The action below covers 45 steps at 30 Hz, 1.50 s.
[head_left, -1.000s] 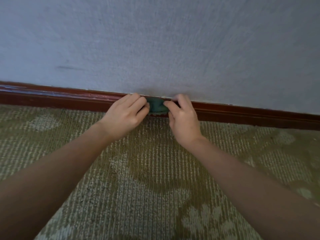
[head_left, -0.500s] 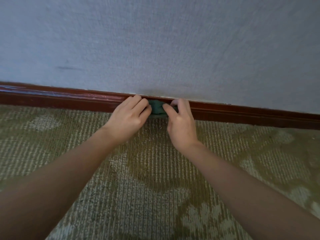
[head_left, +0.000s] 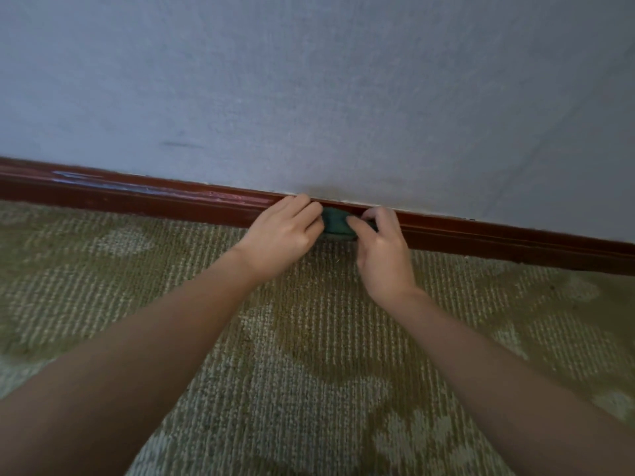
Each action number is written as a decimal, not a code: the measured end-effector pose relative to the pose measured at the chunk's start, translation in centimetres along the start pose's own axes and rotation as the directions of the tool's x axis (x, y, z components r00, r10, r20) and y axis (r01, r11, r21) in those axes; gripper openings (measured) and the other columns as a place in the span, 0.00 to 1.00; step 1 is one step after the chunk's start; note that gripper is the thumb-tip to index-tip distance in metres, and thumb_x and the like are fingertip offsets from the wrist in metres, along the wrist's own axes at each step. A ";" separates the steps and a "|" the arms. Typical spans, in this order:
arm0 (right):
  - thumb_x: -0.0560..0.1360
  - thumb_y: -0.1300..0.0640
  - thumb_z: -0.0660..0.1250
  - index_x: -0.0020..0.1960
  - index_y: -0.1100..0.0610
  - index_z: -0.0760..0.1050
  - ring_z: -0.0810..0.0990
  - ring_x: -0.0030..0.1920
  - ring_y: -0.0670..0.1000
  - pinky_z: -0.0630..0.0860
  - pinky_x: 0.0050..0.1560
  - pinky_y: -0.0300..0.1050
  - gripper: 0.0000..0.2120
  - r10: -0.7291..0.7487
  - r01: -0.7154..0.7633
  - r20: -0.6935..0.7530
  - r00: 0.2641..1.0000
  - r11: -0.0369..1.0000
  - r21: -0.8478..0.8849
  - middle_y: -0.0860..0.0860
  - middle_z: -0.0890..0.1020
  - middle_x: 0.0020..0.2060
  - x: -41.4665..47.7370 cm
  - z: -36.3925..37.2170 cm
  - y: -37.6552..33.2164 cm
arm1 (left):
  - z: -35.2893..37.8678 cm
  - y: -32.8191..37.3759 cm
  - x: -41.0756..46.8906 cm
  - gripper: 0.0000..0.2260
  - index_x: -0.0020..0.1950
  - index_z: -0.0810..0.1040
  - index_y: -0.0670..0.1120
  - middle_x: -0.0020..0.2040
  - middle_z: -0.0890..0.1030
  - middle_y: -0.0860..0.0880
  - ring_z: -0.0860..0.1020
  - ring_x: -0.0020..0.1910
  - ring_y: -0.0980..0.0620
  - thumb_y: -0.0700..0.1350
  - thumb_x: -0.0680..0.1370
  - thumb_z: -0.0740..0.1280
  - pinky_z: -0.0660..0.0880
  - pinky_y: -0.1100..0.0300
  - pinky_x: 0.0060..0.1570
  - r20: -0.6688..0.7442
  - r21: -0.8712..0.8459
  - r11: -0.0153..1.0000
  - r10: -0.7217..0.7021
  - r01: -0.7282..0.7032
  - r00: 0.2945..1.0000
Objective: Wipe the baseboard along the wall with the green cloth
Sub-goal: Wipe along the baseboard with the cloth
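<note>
Filling the upper half of the head view, a pale grey-blue wall (head_left: 343,80) with a fine woven texture slopes down to the right. Below it lies an olive and cream carpet (head_left: 309,338), ribbed, with large leaf-like shapes in its pattern. Between the two runs the baseboard (head_left: 137,201), a dark reddish-brown moulded strip that crosses the whole frame and meets the carpet at its lower edge.

Two bare forearms reach in from the bottom corners and converge on the middle of that strip. The left hand (head_left: 281,235) has its fingers bent, with the tips against the baseboard's top edge and the left end of the cloth. The right hand (head_left: 385,255) is curled too, thumb laid across the cloth's front and fingers hooked over its top.

The green cloth (head_left: 336,223) is bunched small between both hands and pressed against the baseboard's face, just above the carpet.

Pale streaks (head_left: 86,176) mark the baseboard at far left, and a faint dark scuff (head_left: 178,145) sits on the wall above.
</note>
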State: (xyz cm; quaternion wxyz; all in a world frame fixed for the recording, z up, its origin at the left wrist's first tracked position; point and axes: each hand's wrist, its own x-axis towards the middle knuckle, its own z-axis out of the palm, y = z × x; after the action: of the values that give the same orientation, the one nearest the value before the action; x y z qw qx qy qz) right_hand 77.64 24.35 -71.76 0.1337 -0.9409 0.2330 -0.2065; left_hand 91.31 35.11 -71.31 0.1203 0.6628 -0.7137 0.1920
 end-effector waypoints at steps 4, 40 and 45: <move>0.59 0.80 0.69 0.50 0.70 0.78 0.77 0.44 0.64 0.77 0.37 0.52 0.20 -0.009 0.008 0.049 0.999 1.000 0.019 0.65 0.77 0.43 1.0 0.3 -1.6 | -0.5 -0.9 -1.0 0.08 0.39 0.80 0.34 0.37 0.78 0.39 0.77 0.35 0.43 0.31 0.72 0.61 0.74 0.54 0.35 0.027 0.004 0.999 -0.040 0.040 0.999; 0.64 0.77 0.70 0.52 0.70 0.78 0.77 0.43 0.64 0.78 0.30 0.54 0.17 -0.163 0.166 0.114 0.980 0.986 -0.014 0.66 0.77 0.42 3.1 0.8 -5.6 | -2.7 -4.3 -4.5 0.07 0.40 0.80 0.32 0.36 0.78 0.38 0.77 0.34 0.41 0.24 0.65 0.71 0.73 0.54 0.31 -0.046 -0.126 0.970 -0.217 0.209 0.975; 0.61 0.79 0.70 0.48 0.71 0.78 0.78 0.41 0.63 0.77 0.28 0.50 0.16 -0.108 0.106 0.049 0.993 0.993 0.049 0.66 0.77 0.40 3.0 2.0 -6.1 | -2.1 -4.6 -4.3 0.11 0.38 0.79 0.33 0.35 0.77 0.38 0.76 0.33 0.42 0.28 0.73 0.58 0.72 0.54 0.31 -0.035 -0.088 0.985 -0.155 0.151 0.987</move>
State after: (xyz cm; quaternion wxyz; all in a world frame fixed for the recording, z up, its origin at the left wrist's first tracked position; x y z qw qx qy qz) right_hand 83.26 28.37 -70.44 0.1500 -0.9537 0.1739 -0.1943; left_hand 96.07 39.68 -70.75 0.1776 0.7058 -0.6655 0.1654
